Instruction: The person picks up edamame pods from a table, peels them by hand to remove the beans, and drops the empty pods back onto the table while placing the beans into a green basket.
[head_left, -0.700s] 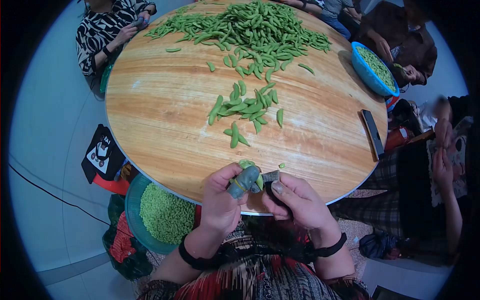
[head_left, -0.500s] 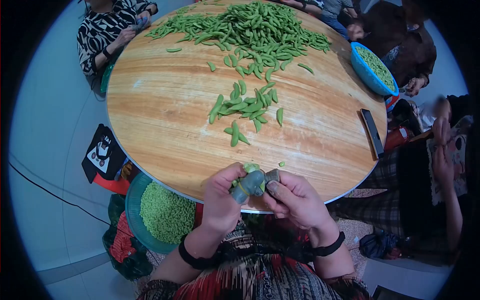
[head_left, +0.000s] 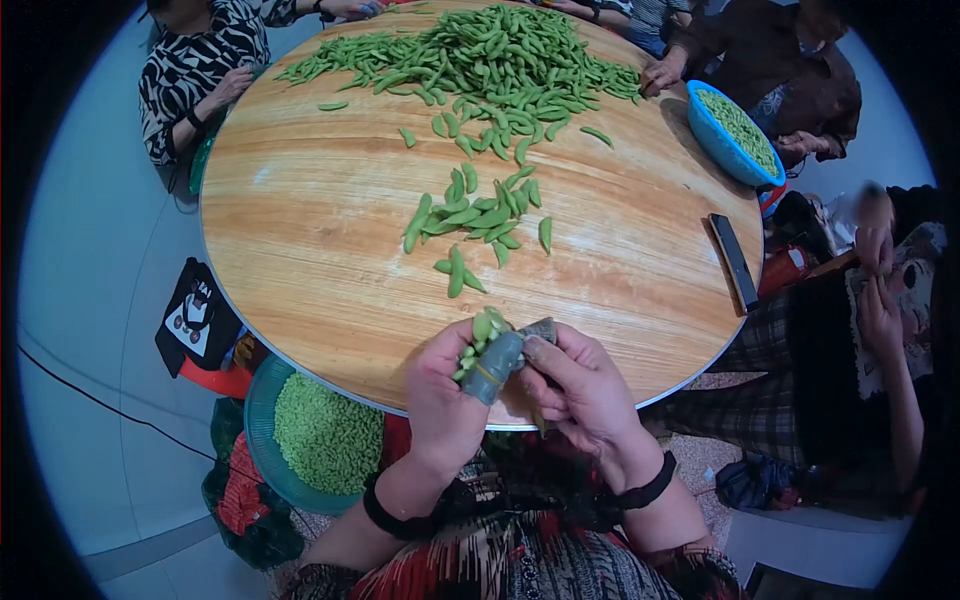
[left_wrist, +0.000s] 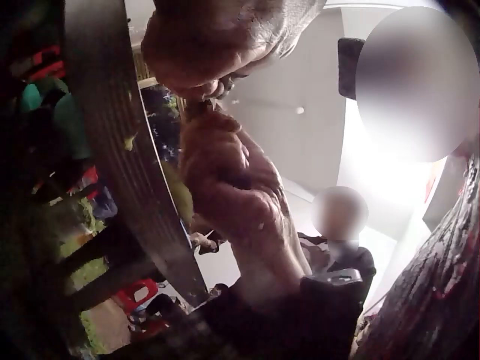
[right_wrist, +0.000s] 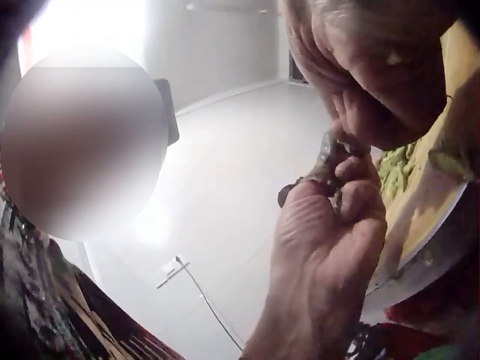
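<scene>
My left hand (head_left: 445, 405) curls around several green beans and pod pieces (head_left: 487, 326) at the table's near edge. A grey cover with a yellow band (head_left: 491, 371) wraps its thumb. Close on its right is my right hand (head_left: 595, 395), with a grey cover (head_left: 541, 328) on a finger, the fingers curled and the tips close to the left thumb. Below these fingers a green pod (head_left: 541, 424) shows, partly hidden. In the left wrist view a blurred green pod (left_wrist: 178, 191) lies beside the hand. Several pods (head_left: 480, 215) lie ahead on the table (head_left: 330, 260).
A big pod heap (head_left: 510, 60) covers the table's far side. A blue bowl of beans (head_left: 735, 135) and a phone (head_left: 733, 262) are at the right. Below the left edge stands a green basket of beans (head_left: 325, 435). Other people sit around the table.
The pod between my hands has left that spot, and a pod shows below my right fingers. The head view has shifted slightly. At the far right, a person's hand has reached the heap.
</scene>
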